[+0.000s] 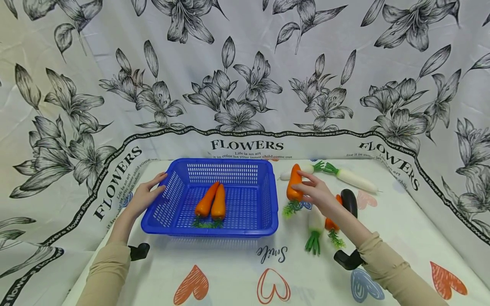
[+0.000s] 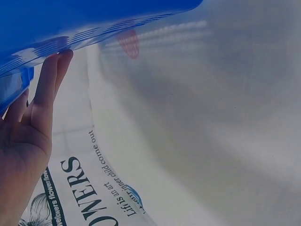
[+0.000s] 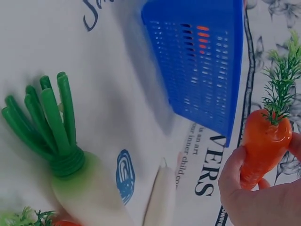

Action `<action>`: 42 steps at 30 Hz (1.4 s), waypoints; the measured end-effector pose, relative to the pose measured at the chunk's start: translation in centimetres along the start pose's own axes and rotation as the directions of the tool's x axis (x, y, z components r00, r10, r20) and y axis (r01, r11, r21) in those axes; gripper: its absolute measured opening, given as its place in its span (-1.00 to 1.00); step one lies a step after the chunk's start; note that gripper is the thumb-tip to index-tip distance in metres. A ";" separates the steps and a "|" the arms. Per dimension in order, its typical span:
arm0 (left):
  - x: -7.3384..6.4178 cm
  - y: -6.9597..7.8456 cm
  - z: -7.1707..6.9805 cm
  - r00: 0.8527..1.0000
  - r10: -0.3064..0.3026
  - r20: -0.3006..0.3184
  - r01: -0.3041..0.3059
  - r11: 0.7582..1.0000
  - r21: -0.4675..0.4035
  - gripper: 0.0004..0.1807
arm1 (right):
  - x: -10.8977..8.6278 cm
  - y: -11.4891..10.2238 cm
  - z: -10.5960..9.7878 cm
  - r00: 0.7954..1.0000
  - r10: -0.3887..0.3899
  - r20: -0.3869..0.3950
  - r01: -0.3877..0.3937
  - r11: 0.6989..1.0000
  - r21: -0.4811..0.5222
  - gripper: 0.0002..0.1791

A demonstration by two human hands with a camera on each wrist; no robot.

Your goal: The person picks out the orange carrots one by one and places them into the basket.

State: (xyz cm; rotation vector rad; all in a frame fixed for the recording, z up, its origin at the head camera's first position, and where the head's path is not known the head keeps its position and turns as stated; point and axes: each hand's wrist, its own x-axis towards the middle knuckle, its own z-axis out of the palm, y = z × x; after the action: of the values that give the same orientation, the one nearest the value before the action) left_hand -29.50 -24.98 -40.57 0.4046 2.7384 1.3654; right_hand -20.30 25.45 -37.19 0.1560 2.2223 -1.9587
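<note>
Okay, orange carrot [image 1: 294,183] in the right hand [image 1: 315,193], just right of the blue basket [image 1: 208,232].
Right grip clamped on the carrot, thumb and fingers on opposite sides of the body; it looks lifted off the desk [image 1: 226,263], greens toward the person. Probably light and stiff, glossy so maybe a bit slippery, not fragile; greens look flimsy, so best held round the thick body. Left hand [image 1: 147,195]: fingers fairly straight, apart, touching the basket's left rim. Two carrots [image 1: 218,203] lie side by side inside the basket. Right of it, a white radish [image 1: 316,219], another carrot [image 1: 331,224] and an eggplant [image 1: 349,202]; two more white radishes [image 1: 354,178] farther back, leaf ends nearly meeting.
</note>
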 end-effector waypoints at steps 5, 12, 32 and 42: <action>0.0 -0.1 0.0 1.000 -0.004 -0.001 0.004 1.000 -0.015 -0.41 | 0.1 -0.3 0.6 1.000 -0.007 0.015 0.007 1.000 0.011 -0.23; 0.0 -0.1 0.0 1.000 0.001 0.000 -0.001 1.000 -0.020 -0.42 | 0.3 -0.6 1.6 1.000 -0.006 0.025 0.006 1.000 0.005 -0.25; -0.1 0.1 -0.1 1.000 0.011 -0.001 -0.011 0.999 -0.050 -0.42 | 1.4 -1.7 5.5 0.997 -0.008 0.076 -0.001 0.993 0.117 -0.27; 0.0 0.2 0.0 1.000 0.003 -0.001 -0.003 0.998 -0.058 -0.42 | 1.9 -2.5 8.2 0.997 0.021 0.080 -0.036 0.982 0.184 -0.30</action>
State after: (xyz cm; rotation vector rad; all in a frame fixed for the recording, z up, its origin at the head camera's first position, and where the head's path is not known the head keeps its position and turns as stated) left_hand -29.42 -24.86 -40.46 0.4045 2.6920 1.4425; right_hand -22.09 16.90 -36.16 0.1328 1.9773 -2.1169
